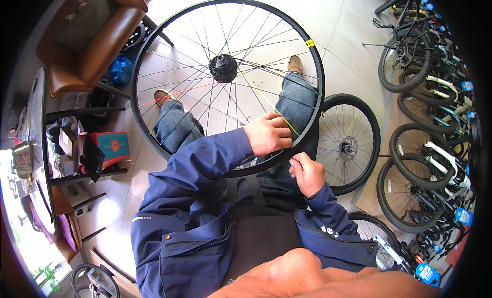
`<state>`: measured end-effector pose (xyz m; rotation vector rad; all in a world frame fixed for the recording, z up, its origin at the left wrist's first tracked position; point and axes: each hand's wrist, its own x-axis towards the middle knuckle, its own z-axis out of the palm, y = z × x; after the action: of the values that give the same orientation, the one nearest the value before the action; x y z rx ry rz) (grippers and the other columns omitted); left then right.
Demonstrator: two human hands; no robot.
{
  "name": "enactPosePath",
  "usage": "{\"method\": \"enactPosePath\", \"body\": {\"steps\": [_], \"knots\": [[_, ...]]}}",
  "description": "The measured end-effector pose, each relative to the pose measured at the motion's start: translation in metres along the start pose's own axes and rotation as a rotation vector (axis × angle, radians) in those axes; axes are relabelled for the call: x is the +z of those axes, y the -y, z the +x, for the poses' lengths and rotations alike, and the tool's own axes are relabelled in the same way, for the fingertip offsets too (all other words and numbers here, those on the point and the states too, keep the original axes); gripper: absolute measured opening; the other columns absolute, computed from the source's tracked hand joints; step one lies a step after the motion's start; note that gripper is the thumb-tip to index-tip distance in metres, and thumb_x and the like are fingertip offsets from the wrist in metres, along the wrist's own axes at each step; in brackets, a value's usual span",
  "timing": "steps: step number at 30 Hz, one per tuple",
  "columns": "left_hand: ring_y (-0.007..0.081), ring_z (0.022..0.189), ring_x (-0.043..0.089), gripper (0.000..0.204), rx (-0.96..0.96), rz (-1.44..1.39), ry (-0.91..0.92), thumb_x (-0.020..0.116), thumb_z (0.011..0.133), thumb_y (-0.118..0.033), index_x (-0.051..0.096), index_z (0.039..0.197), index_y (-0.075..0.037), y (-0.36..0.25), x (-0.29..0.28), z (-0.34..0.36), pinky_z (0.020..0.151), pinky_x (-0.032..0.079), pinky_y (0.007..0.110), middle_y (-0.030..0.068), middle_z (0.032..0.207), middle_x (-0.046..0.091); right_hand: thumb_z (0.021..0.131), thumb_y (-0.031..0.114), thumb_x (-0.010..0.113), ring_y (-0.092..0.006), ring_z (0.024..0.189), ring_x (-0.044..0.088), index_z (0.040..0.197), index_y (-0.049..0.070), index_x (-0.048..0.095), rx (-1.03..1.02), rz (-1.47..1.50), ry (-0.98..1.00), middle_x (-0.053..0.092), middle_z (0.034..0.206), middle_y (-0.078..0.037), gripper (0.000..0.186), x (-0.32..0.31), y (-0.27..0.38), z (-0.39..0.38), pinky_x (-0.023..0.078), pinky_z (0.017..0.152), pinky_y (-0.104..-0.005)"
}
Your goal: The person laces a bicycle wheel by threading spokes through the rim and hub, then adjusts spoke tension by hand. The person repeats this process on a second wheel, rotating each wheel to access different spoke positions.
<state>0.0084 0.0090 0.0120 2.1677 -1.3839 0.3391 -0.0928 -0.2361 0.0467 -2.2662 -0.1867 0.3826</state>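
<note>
A bicycle wheel with a black rim (137,113) and no tyre stands tilted between my legs. Thin dark spokes join the rim to its black hub (223,68); one is a yellow spoke (264,97), another a red spoke (177,94). My left hand (268,134) reaches in over the spokes, closed beside the rim's near right part, its knuckles against the yellow spoke. What its fingers grip is hidden. Just outside the rim, my right hand (308,175) is closed, with thumb and forefinger pinched together near the rim. Anything between them is too small to make out.
Another wheel with a tyre (373,128) lies behind the rim at right. Many parked bicycles (410,193) line the right side. At left are a brown leather chair (87,46), a glass-topped table (43,159) and a red and teal box (111,146).
</note>
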Motion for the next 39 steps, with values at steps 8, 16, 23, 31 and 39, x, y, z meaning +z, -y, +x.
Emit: {"method": "enactPosePath", "body": {"steps": [8, 16, 23, 31, 39], "knots": [[0.0215, 0.100, 0.068, 0.013, 0.012, 0.033, -0.072, 0.071, 0.085, -0.028, 0.070, 0.095, -0.019, 0.000, 0.003, -0.002, 0.105, 0.054, 0.041, -0.0033, 0.091, 0.063, 0.109, 0.018, 0.071, -0.0217, 0.072, 0.081, 0.107, 0.006, 0.067, 0.050, -0.009, 0.004, 0.079, 0.080, -0.010, 0.012, -0.001, -0.001, -0.001, 0.061, 0.065, -0.0340], [0.0207, 0.101, 0.067, 0.019, -0.015, 0.022, 0.016, 0.073, 0.083, -0.026, 0.073, 0.101, -0.022, 0.001, 0.000, -0.004, 0.101, 0.053, 0.040, -0.0048, 0.095, 0.064, 0.107, 0.014, 0.071, -0.0236, 0.077, 0.082, 0.114, 0.005, 0.073, 0.030, 0.064, 0.089, 0.082, 0.087, -0.012, 0.012, -0.011, -0.005, -0.001, 0.063, 0.071, -0.0348], [0.0203, 0.105, 0.066, 0.027, 0.023, -0.034, 0.049, 0.074, 0.081, -0.026, 0.074, 0.108, -0.023, 0.002, -0.003, -0.003, 0.104, 0.052, 0.043, -0.0062, 0.101, 0.065, 0.099, 0.011, 0.077, -0.0208, 0.080, 0.081, 0.102, -0.002, 0.079, 0.052, 0.084, 0.302, 0.083, 0.088, -0.012, 0.014, -0.037, -0.007, 0.021, 0.062, 0.076, -0.0324], [0.0195, 0.103, 0.065, 0.027, -0.010, 0.017, 0.079, 0.074, 0.081, -0.026, 0.074, 0.107, -0.024, -0.001, -0.001, -0.004, 0.102, 0.051, 0.041, -0.0062, 0.100, 0.064, 0.093, 0.014, 0.086, -0.0185, 0.075, 0.078, 0.096, 0.000, 0.076, 0.125, 0.017, 0.373, 0.081, 0.085, -0.011, 0.018, -0.044, -0.002, 0.034, 0.060, 0.071, -0.0328], [0.0191, 0.101, 0.066, 0.023, -0.015, 0.038, 0.058, 0.074, 0.080, -0.024, 0.073, 0.103, -0.023, -0.001, 0.001, -0.005, 0.100, 0.052, 0.039, -0.0066, 0.097, 0.063, 0.089, 0.021, 0.092, -0.0292, 0.076, 0.077, 0.096, 0.006, 0.071, -0.010, -0.223, 0.176, 0.078, 0.086, -0.012, 0.026, -0.026, -0.001, 0.021, 0.060, 0.071, -0.0397]]}}
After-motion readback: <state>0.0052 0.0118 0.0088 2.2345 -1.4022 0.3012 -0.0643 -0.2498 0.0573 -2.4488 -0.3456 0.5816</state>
